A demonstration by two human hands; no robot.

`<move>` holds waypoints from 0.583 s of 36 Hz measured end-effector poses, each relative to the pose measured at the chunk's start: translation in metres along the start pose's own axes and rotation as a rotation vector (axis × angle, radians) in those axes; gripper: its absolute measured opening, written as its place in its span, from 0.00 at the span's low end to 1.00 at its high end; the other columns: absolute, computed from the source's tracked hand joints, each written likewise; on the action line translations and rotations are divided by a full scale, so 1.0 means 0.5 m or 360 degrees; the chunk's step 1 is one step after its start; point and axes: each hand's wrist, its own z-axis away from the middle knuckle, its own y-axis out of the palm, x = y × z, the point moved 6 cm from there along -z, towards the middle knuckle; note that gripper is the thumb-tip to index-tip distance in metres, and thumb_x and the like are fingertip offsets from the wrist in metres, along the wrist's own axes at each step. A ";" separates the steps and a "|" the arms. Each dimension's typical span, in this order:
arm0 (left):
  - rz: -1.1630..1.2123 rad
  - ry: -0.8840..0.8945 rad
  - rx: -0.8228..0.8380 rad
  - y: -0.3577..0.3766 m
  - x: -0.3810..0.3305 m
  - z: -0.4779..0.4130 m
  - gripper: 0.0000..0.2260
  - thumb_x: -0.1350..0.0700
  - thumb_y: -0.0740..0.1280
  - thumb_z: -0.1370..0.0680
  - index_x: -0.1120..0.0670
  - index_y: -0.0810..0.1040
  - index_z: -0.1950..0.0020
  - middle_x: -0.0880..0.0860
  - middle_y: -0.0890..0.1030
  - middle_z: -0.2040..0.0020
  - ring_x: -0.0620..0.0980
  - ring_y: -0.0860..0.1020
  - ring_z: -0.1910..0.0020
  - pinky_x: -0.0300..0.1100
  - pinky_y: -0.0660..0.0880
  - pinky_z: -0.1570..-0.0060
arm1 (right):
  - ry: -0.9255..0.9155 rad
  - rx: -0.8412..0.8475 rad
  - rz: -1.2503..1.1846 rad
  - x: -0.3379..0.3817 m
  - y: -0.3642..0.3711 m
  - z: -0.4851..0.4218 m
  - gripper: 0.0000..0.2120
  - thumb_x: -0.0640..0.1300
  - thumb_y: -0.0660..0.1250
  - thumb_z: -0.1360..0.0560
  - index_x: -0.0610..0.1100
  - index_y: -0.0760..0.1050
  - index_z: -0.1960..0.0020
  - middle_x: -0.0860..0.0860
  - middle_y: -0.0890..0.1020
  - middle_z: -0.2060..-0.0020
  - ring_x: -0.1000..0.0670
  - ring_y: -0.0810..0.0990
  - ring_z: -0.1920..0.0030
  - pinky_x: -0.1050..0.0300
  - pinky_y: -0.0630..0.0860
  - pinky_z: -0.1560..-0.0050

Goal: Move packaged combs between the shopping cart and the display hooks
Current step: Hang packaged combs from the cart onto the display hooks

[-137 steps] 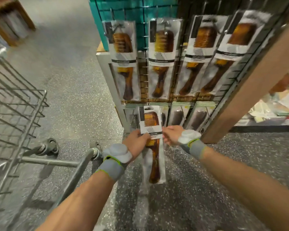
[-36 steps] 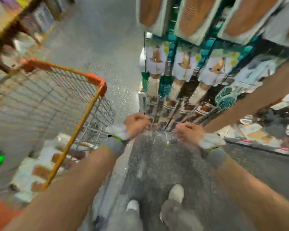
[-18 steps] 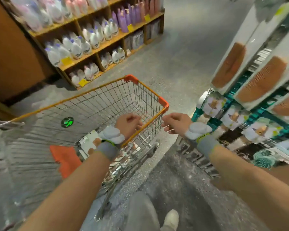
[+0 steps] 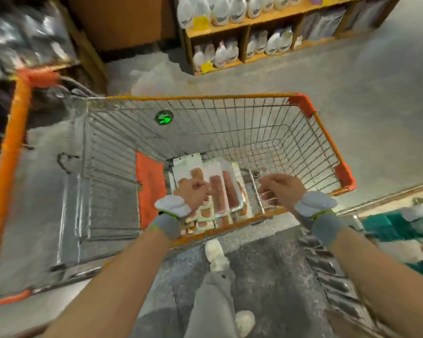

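Note:
Several packaged combs [image 4: 220, 185], brown in clear and white packs, lie piled on the floor of the wire shopping cart [image 4: 326, 139] with its orange rim. My left hand [image 4: 193, 191] hovers over the pile inside the cart, its fingers curled into a fist with nothing visible in them. My right hand [image 4: 281, 189] hangs over the cart's near right side with loosely curled fingers and holds nothing. The display hooks are out of view except for a blurred teal edge [image 4: 388, 225] at the right.
An orange flap [image 4: 148, 189] stands inside the cart left of the combs. A wooden shelf of white bottles [image 4: 230, 52] lines the far side of the grey aisle floor. My leg and shoes [image 4: 215, 254] are right below the cart's near rim.
The view swung from the comb display to the cart. The comb held in both hands 3.8 s ago is gone from them. Both hands now hang over the cart's basket.

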 end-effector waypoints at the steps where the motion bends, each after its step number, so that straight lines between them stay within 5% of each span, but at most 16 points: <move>1: 0.0017 -0.0057 -0.0016 -0.011 0.014 -0.027 0.09 0.60 0.66 0.23 0.49 0.77 0.62 0.51 0.82 0.65 0.51 0.79 0.67 0.43 0.75 0.66 | 0.0029 0.0022 0.0039 0.003 0.019 -0.036 0.04 0.36 0.64 0.23 0.38 0.77 0.52 0.44 0.79 0.68 0.54 0.74 0.78 0.65 0.69 0.79; 6: -0.0043 -0.0234 -0.0087 -0.035 0.111 -0.145 0.04 0.50 0.70 0.34 0.49 0.79 0.64 0.60 0.82 0.62 0.55 0.77 0.66 0.58 0.77 0.58 | 0.0207 0.0051 0.0129 -0.005 0.069 -0.130 0.07 0.36 0.63 0.22 0.42 0.74 0.59 0.46 0.78 0.69 0.55 0.73 0.79 0.66 0.67 0.78; 10: -0.0236 -0.0313 0.0086 -0.038 0.117 -0.192 0.09 0.53 0.61 0.24 0.52 0.70 0.64 0.54 0.72 0.64 0.50 0.69 0.63 0.47 0.70 0.56 | 0.0341 0.0131 0.0212 -0.011 0.097 -0.208 0.05 0.35 0.64 0.23 0.42 0.74 0.57 0.46 0.79 0.67 0.53 0.74 0.75 0.65 0.70 0.76; 14: -0.0294 -0.0388 0.0038 -0.048 0.235 -0.300 0.08 0.48 0.62 0.30 0.47 0.78 0.65 0.50 0.81 0.60 0.53 0.80 0.57 0.49 0.76 0.47 | 0.0438 0.0137 0.0367 -0.033 0.112 -0.289 0.05 0.34 0.63 0.23 0.40 0.75 0.56 0.47 0.81 0.69 0.54 0.76 0.76 0.63 0.73 0.74; 18: -0.0267 -0.0448 -0.0014 -0.055 0.199 -0.298 0.11 0.51 0.63 0.22 0.55 0.82 0.47 0.55 0.81 0.50 0.56 0.78 0.47 0.52 0.73 0.40 | 0.0595 0.0153 0.0442 -0.075 0.139 -0.370 0.03 0.36 0.62 0.22 0.39 0.74 0.50 0.46 0.81 0.67 0.53 0.76 0.74 0.63 0.74 0.74; 21: -0.0320 -0.0516 -0.0014 -0.048 0.205 -0.318 0.15 0.48 0.61 0.20 0.57 0.79 0.45 0.56 0.80 0.50 0.57 0.77 0.49 0.50 0.72 0.41 | 0.0668 0.0234 0.0583 -0.105 0.157 -0.431 0.06 0.38 0.62 0.21 0.38 0.74 0.46 0.46 0.80 0.62 0.52 0.75 0.68 0.65 0.73 0.74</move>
